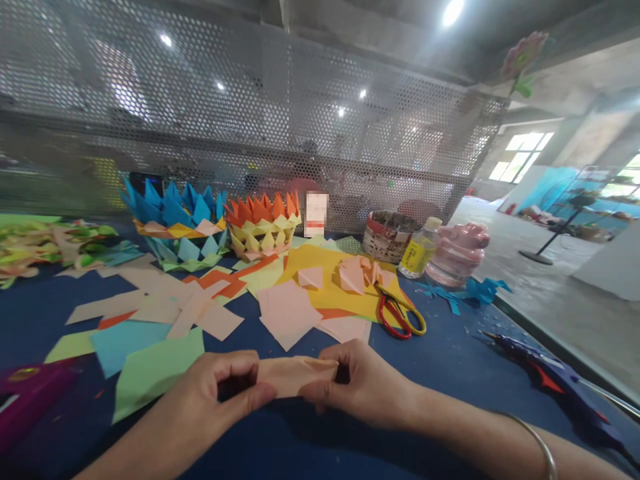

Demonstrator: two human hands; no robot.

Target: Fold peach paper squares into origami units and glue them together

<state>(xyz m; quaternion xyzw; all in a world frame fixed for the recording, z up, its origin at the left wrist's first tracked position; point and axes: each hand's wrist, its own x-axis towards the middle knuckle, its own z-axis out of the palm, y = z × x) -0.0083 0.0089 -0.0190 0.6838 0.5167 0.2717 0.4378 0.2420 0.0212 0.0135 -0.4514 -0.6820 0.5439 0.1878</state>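
Note:
A folded piece of pale pink paper [293,377] is stretched between my two hands, just above the dark blue tabletop. My left hand [227,383] pinches its left end between thumb and fingers. At the right end, my right hand [350,377] grips it in the same way, the thumb along the lower edge. Just beyond the hands lies a stack of pink paper squares [287,310]. Scissors [399,313] with red and yellow handles rest on a yellow sheet [345,300], near several folded pink pieces [353,275].
Folded-paper baskets, one blue [175,213] and one orange and yellow [263,223], stand at the back. A glue gun [555,380] lies right, a purple tool [35,400] left. A glue bottle [420,248], a pink bottle [457,253] and a round container [390,238] stand before the perforated metal panel [250,100].

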